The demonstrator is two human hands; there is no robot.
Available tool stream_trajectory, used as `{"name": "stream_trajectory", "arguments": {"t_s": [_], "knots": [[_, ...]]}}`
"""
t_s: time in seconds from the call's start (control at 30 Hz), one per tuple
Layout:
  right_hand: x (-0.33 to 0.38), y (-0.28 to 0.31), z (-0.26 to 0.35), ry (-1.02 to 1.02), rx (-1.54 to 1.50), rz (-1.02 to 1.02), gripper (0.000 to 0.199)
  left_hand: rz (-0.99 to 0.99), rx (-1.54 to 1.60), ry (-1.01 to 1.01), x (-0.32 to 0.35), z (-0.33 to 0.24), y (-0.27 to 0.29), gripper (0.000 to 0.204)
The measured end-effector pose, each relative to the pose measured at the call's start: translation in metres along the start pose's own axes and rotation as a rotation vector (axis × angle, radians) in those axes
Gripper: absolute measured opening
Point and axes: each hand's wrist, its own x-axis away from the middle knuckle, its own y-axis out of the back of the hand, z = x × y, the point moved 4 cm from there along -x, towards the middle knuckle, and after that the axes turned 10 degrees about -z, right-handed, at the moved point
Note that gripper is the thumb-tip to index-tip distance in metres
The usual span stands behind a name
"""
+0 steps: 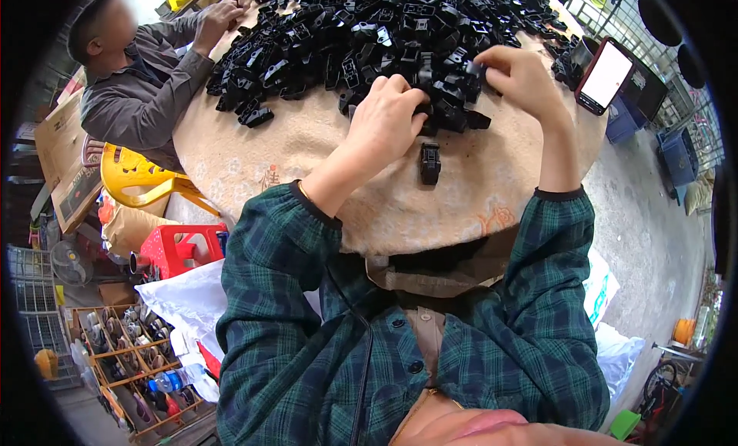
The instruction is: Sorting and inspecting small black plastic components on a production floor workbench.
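A large heap of small black plastic parts (338, 43) covers the far half of a round table with a beige cloth (307, 154). My left hand (387, 117) is at the near edge of the heap, its fingers and thumb curled against the black pieces; what lies between them is hard to make out. Just to its right, my right hand (523, 81) pinches a black plastic part (471, 68) between thumb and index finger, over the heap. One single black part (430, 164) lies apart on the cloth, nearer to me than both hands.
A phone with a lit screen (605, 76) stands tilted at the table's right edge, by a dark cup (586, 53). Another person (142, 85) sits at the far left, hands at the heap. A yellow chair (138, 177) and red stool (181, 250) stand left of the table.
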Motion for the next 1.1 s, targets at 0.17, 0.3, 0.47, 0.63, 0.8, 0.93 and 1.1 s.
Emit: {"name": "stream_trajectory", "arguments": {"t_s": [0.17, 0.3, 0.47, 0.63, 0.8, 0.93, 1.1], "knots": [[0.0, -0.01, 0.026, -0.095, -0.362, -0.025, 0.018, 0.003, -0.044, -0.03, -0.001, 0.002, 0.002, 0.022], [0.006, -0.03, 0.04, -0.178, -0.573, 0.062, 0.02, -0.043, 0.2, 0.096, -0.005, 0.01, 0.009, 0.022], [0.007, -0.039, 0.039, -0.172, -0.62, -0.003, 0.024, -0.074, 0.895, 0.535, -0.01, 0.02, 0.016, 0.013], [0.008, -0.048, 0.048, -0.169, -0.654, 0.079, 0.028, -0.079, 1.112, 0.541, -0.01, 0.033, 0.007, 0.022], [0.014, -0.051, 0.059, 0.008, -0.514, 0.0, 0.025, -0.265, 1.719, 0.743, -0.009, 0.037, -0.003, 0.028], [0.016, -0.047, 0.072, 0.241, -0.369, -0.094, 0.023, -0.231, 1.775, 0.773, -0.008, 0.036, 0.002, 0.029], [0.012, -0.044, 0.061, -0.077, -0.637, -0.097, 0.022, -0.174, 1.305, 0.558, -0.012, 0.026, 0.019, 0.032]]}}
